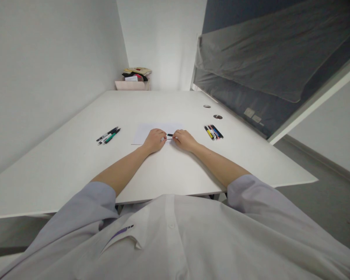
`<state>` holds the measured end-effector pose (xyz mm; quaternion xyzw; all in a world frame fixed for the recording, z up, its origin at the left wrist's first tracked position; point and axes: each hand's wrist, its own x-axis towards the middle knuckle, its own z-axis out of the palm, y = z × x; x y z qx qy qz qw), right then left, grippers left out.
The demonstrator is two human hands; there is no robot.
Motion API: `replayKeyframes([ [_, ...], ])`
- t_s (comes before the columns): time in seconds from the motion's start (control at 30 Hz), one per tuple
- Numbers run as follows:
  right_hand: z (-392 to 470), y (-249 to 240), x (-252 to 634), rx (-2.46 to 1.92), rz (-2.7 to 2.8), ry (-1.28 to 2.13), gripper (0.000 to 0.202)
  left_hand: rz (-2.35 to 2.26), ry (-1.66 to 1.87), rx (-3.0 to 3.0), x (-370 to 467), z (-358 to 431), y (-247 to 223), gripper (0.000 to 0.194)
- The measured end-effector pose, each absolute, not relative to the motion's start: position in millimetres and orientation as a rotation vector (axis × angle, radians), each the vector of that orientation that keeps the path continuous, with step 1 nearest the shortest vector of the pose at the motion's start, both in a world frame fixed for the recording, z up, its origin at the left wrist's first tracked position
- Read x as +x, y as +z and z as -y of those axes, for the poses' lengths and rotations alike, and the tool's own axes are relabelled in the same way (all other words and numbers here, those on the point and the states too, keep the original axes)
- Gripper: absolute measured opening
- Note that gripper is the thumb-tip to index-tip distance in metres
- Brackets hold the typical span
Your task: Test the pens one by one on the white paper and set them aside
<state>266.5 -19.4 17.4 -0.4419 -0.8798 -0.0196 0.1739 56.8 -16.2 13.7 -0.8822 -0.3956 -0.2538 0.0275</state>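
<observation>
My left hand and my right hand meet over a white sheet of paper, with the fingers of both closed in a pinch. A short black pen piece shows between them, at my right fingertips. Just below it, a thin dark rod, like a pen refill, spans the small gap between the hands. Something pale and small shows at my left fingertips, apparently part of a pen. The fingers hide the ends of these pieces, so I cannot tell whether they are joined.
Several pens, black, white and green, lie on the white table to the left. Another row of several coloured pens lies to the right. Round metal fittings sit beyond it. A box with cloth stands at the far end.
</observation>
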Motion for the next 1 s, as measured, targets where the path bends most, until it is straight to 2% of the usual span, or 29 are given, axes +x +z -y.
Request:
replayKeyframes([
  [0.37,27.0,16.8,263.6,-1.260,2.409,0.064,0.025,1.207,-0.749,-2.752,62.0,25.3,18.7,0.021],
  [0.6,21.6,14.4,266.4,-1.288,2.399,0.060,0.023,1.452,-0.658,-2.618,53.3,21.8,14.1,0.035],
  [0.8,21.6,15.7,267.6,-1.309,2.413,0.077,0.022,1.606,-0.517,-2.541,50.6,19.6,13.4,0.027],
  [1.0,21.9,15.2,268.5,-1.322,2.393,0.087,0.021,1.626,-0.572,-2.598,49.5,16.2,12.8,0.022],
])
